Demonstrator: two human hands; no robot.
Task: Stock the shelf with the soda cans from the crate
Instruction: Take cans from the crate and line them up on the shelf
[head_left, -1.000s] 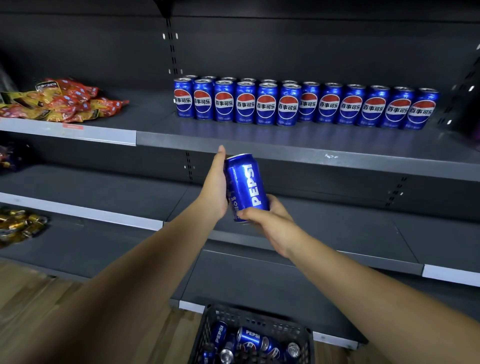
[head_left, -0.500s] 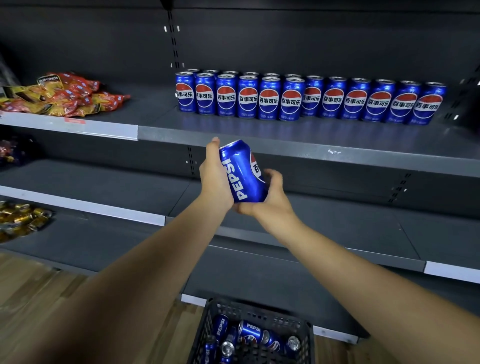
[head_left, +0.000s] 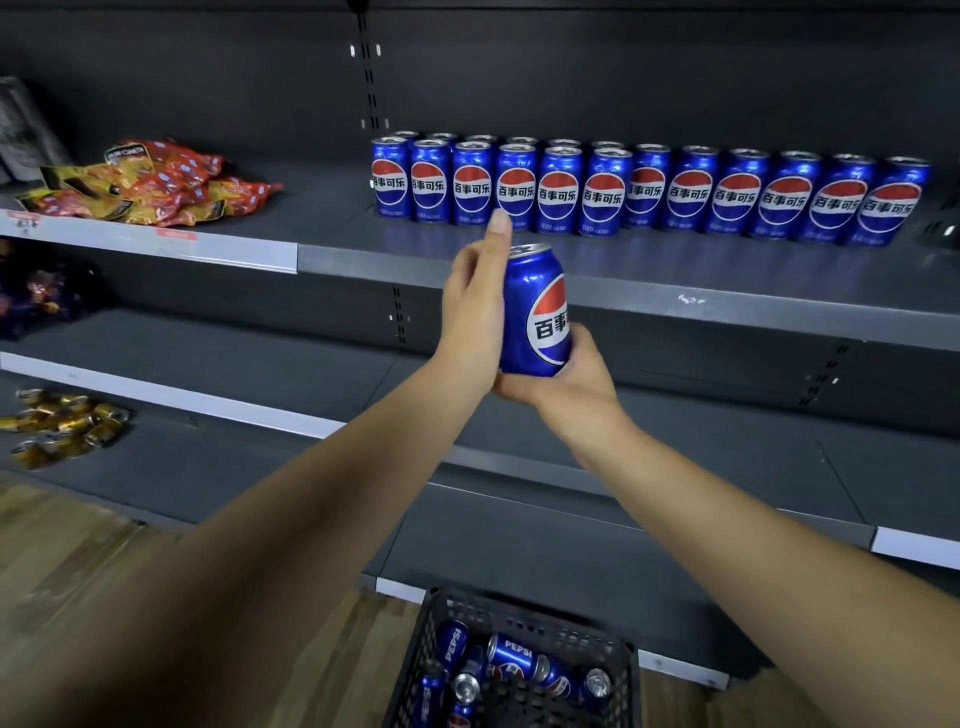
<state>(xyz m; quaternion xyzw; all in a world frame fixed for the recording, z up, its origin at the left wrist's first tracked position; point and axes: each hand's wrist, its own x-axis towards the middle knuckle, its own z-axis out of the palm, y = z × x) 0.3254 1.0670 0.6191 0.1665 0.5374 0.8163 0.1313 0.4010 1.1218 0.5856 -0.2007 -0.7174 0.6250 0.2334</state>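
The left hand (head_left: 474, 317) clasps the can (head_left: 535, 312) from its left side, thumb lying straight up past the rim, fingers hidden behind it. The right hand (head_left: 569, 382) cups the can's base, fingers curled under and around it. The can stands upright in the air, logo facing the camera, in front of and just below the edge of the shelf (head_left: 727, 283). A row of cans (head_left: 644, 193) lines that shelf. Snack bags (head_left: 156, 184) lie to the left. Below, the crate (head_left: 524, 605) on the floor holds loose cans (head_left: 511, 657) lying on their sides.
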